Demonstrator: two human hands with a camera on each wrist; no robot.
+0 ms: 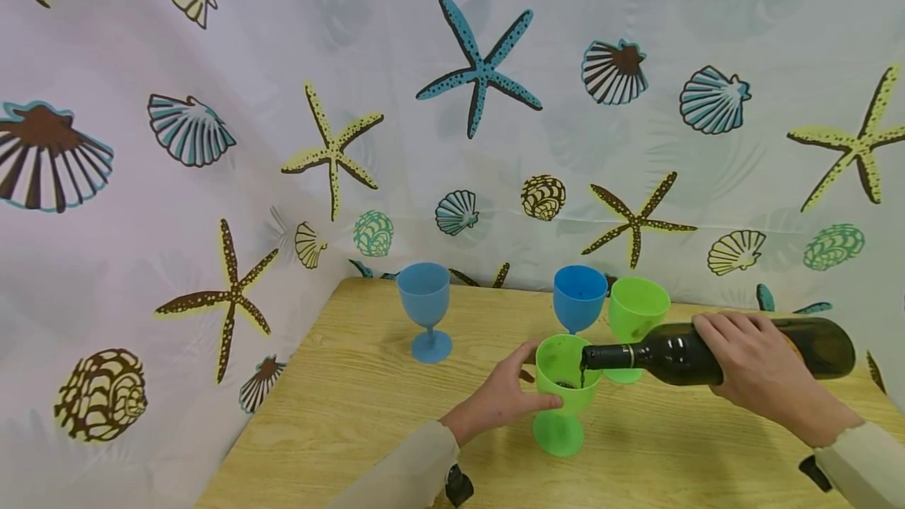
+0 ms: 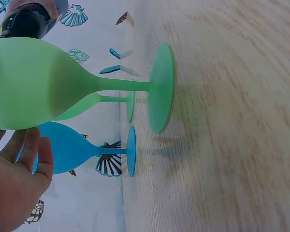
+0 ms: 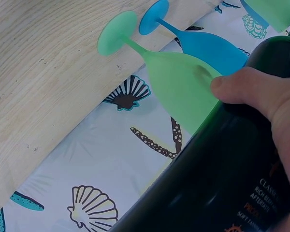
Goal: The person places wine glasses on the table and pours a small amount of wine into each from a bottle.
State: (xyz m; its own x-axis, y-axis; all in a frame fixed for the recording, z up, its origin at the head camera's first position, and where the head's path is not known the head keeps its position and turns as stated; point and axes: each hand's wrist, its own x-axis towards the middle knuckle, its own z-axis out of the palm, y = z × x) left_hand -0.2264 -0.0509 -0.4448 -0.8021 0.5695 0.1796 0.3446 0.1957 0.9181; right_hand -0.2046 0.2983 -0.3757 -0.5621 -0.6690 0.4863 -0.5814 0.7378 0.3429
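Note:
My right hand (image 1: 752, 364) grips a dark wine bottle (image 1: 679, 353) around its body, tilted nearly flat with the neck to the left. Its mouth is over the rim of the near green goblet (image 1: 561, 432), and a thin dark stream runs down inside, where some dark liquid shows. My left hand (image 1: 498, 399) holds that goblet's bowl, thumb at the front and fingers on the far left side. In the left wrist view, the foot of the green goblet (image 2: 160, 89) is close to the tabletop. Part of the bottle's label (image 3: 261, 203) is visible under my right hand.
Behind stand a second green goblet (image 1: 639, 306), partly hidden by the bottle, and a blue goblet (image 1: 578, 301). Another blue goblet (image 1: 424, 301) stands apart at the back left of the wooden table (image 1: 339, 415). A shell-patterned curtain (image 1: 396, 179) hangs along the back and left.

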